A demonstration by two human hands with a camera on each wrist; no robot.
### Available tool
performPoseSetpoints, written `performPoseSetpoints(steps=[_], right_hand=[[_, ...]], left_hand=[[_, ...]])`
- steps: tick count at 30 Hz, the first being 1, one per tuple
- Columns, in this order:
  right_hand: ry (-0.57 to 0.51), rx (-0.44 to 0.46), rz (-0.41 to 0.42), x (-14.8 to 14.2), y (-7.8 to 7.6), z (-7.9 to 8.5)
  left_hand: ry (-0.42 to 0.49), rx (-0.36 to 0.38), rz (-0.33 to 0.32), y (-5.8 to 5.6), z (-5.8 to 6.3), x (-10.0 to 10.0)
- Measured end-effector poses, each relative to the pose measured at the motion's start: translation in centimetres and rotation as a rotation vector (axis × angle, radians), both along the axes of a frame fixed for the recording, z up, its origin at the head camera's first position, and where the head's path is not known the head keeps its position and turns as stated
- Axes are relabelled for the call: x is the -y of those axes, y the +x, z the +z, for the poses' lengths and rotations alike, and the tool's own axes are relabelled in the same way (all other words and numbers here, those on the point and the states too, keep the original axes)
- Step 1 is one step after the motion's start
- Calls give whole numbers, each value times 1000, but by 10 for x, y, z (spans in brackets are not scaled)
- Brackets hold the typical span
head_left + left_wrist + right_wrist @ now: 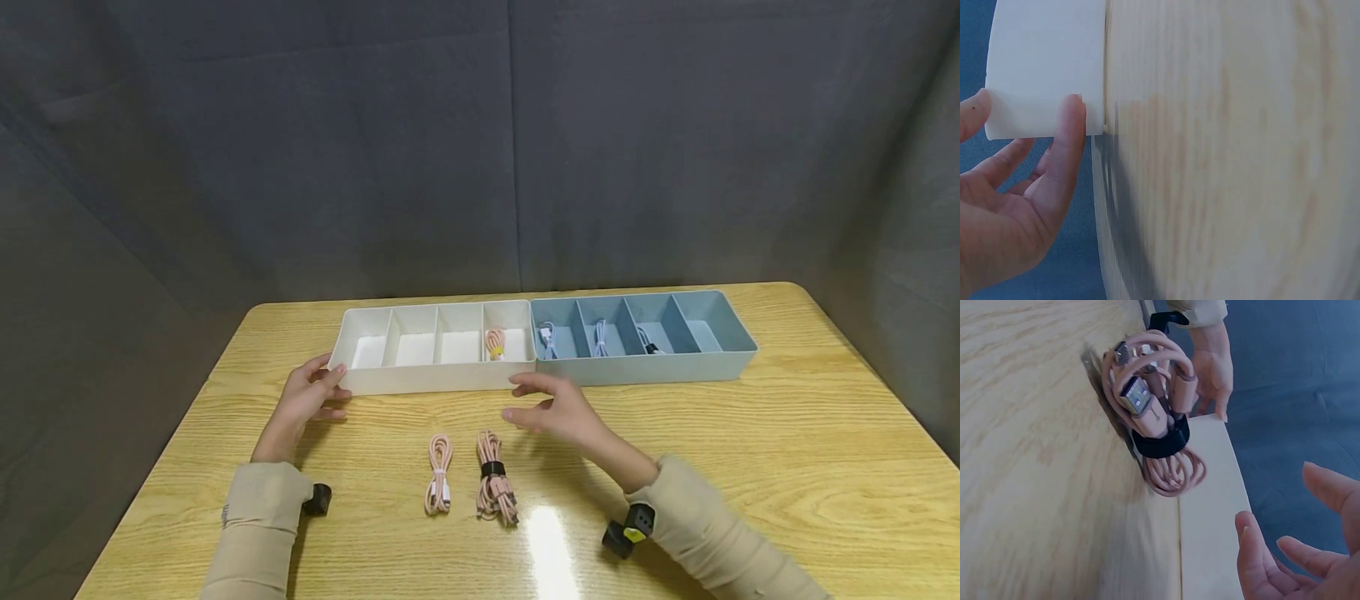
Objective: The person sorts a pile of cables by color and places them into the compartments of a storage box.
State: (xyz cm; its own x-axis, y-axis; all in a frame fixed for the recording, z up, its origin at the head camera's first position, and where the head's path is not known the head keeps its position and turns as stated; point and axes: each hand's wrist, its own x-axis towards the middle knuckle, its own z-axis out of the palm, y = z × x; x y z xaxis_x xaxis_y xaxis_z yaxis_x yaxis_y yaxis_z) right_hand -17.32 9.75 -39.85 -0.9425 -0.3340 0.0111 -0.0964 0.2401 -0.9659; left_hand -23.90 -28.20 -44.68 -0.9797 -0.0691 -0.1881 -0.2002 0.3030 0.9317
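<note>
touching white tray (438,379) with spread left hand (306,392); right hand (555,407) wide, empty, pink cable bundle (495,482) near-left of it on counter (375,550). likely pickup step; next probably calls for pinching bundle.

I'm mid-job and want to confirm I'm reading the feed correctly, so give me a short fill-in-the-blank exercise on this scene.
1. The hand touching the outer end of the white tray is the person's ____ hand.
2. In the blue-grey tray, cables lie in ____ of the four compartments.
3. The thicker pink bundle on the table is bound with a ____ strap.
4. The pink cable inside the white tray has a ____ band.

Missing words: left; three; black; yellow.
</note>
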Motion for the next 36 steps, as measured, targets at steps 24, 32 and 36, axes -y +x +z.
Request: performPoseSetpoints(steps=[24, 32, 36], right_hand=[[144, -17, 218, 7, 6, -21], [216, -32, 265, 14, 7, -29], [253, -37, 284, 17, 7, -32]], left_hand=[[-5, 30, -9, 14, 27, -15], [9, 12, -17, 13, 20, -10], [-1, 18, -12, 15, 26, -13]])
